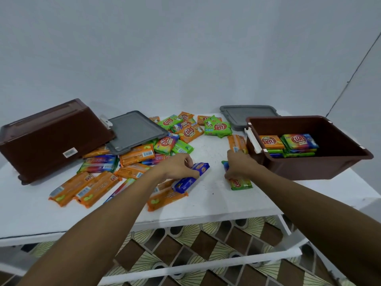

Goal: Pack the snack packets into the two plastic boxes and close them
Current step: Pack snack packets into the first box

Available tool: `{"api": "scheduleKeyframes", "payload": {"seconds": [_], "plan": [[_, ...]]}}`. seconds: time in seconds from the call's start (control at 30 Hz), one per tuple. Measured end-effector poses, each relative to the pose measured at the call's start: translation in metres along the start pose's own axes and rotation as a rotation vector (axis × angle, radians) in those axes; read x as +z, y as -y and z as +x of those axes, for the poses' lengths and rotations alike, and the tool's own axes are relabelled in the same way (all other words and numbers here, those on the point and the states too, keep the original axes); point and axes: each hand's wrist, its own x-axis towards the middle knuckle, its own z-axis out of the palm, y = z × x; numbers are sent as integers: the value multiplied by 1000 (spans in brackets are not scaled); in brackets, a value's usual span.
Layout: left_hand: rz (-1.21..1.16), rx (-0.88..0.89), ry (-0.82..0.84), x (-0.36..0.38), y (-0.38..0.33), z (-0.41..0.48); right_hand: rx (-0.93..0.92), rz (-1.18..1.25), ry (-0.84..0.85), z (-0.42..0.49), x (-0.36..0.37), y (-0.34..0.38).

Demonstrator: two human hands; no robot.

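Note:
Many orange, green and blue snack packets (136, 154) lie scattered across the white table (206, 207). My left hand (178, 167) grips a blue packet (201, 168) that rests on another blue packet (183, 184). My right hand (239, 165) presses on a green packet (241, 183) next to the right brown box (309, 168). That box stands open and holds several stacked packets (288, 145). The left brown box (51, 139) lies upside down at the far left. One grey lid (134, 131) leans on the packets beside it. The other grey lid (247, 113) lies behind the right box.
A light wall stands right behind the table. A lower white shelf rail (206, 267) and a patterned tile floor (206, 240) show under the table's front edge. An orange packet (237, 143) leans against the right box's white latch (253, 141).

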Motion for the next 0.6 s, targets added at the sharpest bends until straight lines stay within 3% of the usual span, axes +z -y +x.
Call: {"api": "scheduleKeyframes", "payload": {"seconds": [0.13, 0.27, 0.43, 0.6], "plan": [[-357, -49, 50, -10, 11, -1, 32, 169, 40, 5, -12, 9], [-722, -158, 4, -19, 5, 1, 134, 736, 129, 15, -33, 8], [-795, -120, 14, -35, -18, 9, 65, 1236, 255, 3, -78, -12], [-771, -40, 18, -38, -64, 21, -49, 1324, 372, -5, -117, -59]]}}
